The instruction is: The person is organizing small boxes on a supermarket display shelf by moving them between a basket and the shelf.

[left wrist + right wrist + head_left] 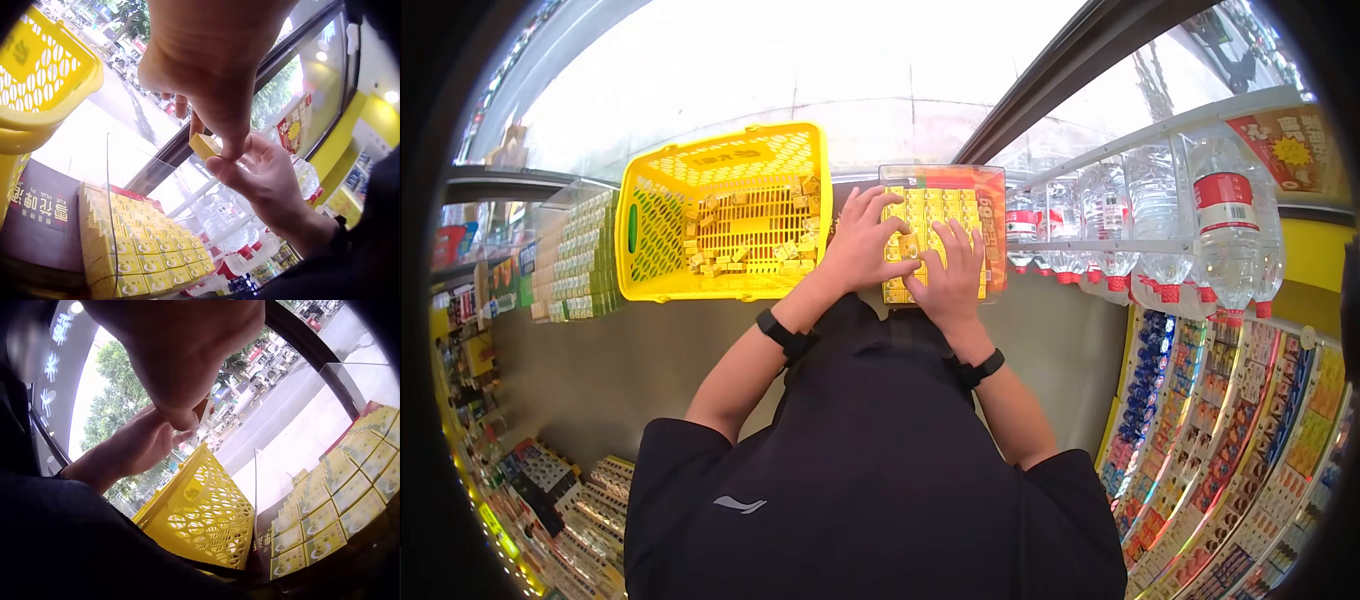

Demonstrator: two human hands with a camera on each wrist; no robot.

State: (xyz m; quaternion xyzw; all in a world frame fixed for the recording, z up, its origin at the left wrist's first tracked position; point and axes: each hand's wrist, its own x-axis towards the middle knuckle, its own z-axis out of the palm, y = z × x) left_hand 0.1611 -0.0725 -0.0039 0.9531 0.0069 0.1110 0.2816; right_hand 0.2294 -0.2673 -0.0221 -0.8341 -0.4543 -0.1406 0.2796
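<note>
A small yellow box [205, 147] is raised between the two hands, above a stacked display of like boxes [150, 247]. In the head view, my left hand [868, 245] bends its thumb and fingers around this box. My right hand [952, 275] comes at it from the other side. The left wrist view has the right hand's thumb at the lower edge of the box, overlapping the left thumb. In the right wrist view, the right hand [187, 359] covers most of the box, and one brown-and-white corner shows.
Left of the display stands a yellow perforated basket [725, 215] with many small yellow boxes inside. A clear plastic guard [109, 206] edges the display. Large water bottles [1228, 215] line the right side. Stacked cartons [585, 255] stand beyond the basket, and a window lies ahead.
</note>
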